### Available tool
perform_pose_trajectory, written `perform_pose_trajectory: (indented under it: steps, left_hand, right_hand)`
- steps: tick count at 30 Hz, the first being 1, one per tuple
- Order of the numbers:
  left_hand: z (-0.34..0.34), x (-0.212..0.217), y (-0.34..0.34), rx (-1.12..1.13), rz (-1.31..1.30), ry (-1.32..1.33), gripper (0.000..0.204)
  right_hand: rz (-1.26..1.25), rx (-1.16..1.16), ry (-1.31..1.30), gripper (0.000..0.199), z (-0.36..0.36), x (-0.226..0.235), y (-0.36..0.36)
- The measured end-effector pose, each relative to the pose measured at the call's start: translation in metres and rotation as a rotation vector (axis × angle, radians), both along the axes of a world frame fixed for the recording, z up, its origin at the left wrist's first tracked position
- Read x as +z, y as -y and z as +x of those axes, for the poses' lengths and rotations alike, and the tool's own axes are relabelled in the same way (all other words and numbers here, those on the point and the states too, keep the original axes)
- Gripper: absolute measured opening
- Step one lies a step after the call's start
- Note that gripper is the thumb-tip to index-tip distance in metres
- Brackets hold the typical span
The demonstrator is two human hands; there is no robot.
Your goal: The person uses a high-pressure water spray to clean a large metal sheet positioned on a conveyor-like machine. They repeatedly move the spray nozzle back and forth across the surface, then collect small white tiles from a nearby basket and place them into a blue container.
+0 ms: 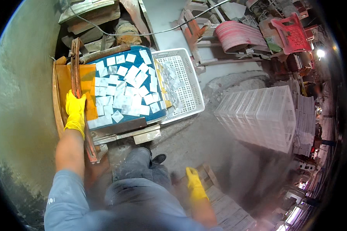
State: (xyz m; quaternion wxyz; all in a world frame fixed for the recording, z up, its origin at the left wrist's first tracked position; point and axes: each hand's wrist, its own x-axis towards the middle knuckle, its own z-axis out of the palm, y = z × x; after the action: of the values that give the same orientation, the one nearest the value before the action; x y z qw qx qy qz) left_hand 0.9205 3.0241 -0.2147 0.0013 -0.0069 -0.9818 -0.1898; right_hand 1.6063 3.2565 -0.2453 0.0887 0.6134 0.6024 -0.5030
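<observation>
Both my hands are in yellow rubber gloves. My right hand [195, 185] hangs low beside my knee, fingers together and pointing down at a stack of pale flat tiles [229, 210] by my right side; it is blurred, and I cannot tell whether it is touching or gripping anything. My left hand [75, 111] is out ahead, closed around a rusty metal bar [78, 82] that runs away from me along the left edge of the belt.

Between my arms are my grey trousers and one dark shoe [158, 158] on the dusty concrete floor. Just past the shoe, a rough metal frame [133, 133] carries the blue conveyor belt [123, 92], which is covered with small white square tiles [132, 73], thin and flat, lying overlapped and at all angles. An orange sheet [89, 79] lies beside the bar, under my left hand, with a curved wooden edge on its outer side.

To the right of the belt, touching its end, sits a white perforated plastic crate [183, 82] with a few tiles along its near wall. Farther right stands a stack of the same white crates [262, 115] turned on edge. Beyond, a pile of pink curved sheets [237, 35] and a red plastic crate [291, 34] stand among clutter, and a black cable [158, 32] crosses above the belt.
</observation>
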Motion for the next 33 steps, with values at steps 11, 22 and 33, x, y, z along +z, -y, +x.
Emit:
perform_pose_trajectory:
  steps: [11, 22, 33]
  left_hand:
    - [0.006, 0.004, 0.003, 0.029, 0.244, 0.041, 0.063]
    - [0.007, 0.014, -0.007, 0.006, 0.315, 0.052, 0.064]
    - [0.003, 0.005, 0.003, 0.021, 0.296, 0.047, 0.068]
  right_hand:
    - [0.654, 0.590, -0.391, 0.079, -0.348, 0.010, -0.037]
    - [0.672, 1.044, -0.590, 0.076, -0.464, 0.011, -0.036]
    - [0.754, 1.264, -0.493, 0.064, -0.434, -0.028, -0.188]
